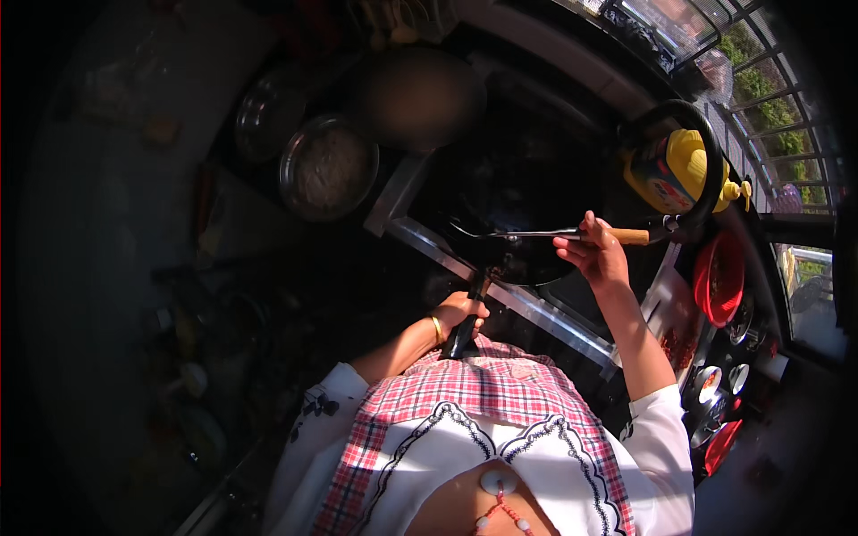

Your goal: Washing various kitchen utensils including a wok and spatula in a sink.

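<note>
My left hand is closed around the dark handle of a pan, close to my checked apron. The pan is dark, lies over the sink area and is hard to make out in shadow. In my right hand is a metal spatula with a wooden grip. It points leftward across the pan, its thin bent end at the left. A black curved faucet stands just beyond the right hand.
A yellow pump bottle stands behind the faucet. Red basins and small bowls line the right side. Two metal bowls are at the upper left, beside a large round blurred thing. A barred window is at upper right.
</note>
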{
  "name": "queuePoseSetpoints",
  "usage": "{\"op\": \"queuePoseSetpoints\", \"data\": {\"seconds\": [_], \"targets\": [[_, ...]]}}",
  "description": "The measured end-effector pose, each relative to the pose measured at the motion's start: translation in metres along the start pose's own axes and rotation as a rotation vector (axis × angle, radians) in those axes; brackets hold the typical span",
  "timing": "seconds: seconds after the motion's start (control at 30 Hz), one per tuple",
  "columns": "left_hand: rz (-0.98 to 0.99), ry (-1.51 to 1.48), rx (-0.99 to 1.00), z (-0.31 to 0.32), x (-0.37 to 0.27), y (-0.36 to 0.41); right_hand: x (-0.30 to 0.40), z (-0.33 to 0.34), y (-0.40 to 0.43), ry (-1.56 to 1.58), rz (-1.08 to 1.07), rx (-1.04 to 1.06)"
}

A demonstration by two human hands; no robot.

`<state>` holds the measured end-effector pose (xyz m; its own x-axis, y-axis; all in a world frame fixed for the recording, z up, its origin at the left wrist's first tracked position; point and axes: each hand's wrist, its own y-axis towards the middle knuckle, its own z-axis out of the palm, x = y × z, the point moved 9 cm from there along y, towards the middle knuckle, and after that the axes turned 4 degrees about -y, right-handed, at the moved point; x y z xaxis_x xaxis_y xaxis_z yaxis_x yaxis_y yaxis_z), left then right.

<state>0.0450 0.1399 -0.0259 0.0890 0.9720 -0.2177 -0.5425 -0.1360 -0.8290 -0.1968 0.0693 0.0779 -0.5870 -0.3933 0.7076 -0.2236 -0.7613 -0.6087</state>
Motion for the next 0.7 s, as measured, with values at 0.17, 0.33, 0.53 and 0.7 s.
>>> {"op": "queuePoseSetpoints", "data": {"seconds": [0.17,0.33,0.53,0.7], "targets": [[-0.003,0.057,0.026,0.008,-0.006,0.006,-0.006,0.027,0.027,0.130,-0.358,-0.072],[0.009,-0.008,-0.011,-0.001,-0.003,-0.001,0.011,-0.010,-0.003,-0.051,0.051,0.050],[0.012,0.039,0.038,0.005,-0.005,0.005,-0.005,0.030,0.029,0.092,-0.242,-0.078],[-0.004,0.002,0.001,-0.004,-0.001,0.000,0.016,-0.001,-0.008,-0.109,0.070,0.085]]}}
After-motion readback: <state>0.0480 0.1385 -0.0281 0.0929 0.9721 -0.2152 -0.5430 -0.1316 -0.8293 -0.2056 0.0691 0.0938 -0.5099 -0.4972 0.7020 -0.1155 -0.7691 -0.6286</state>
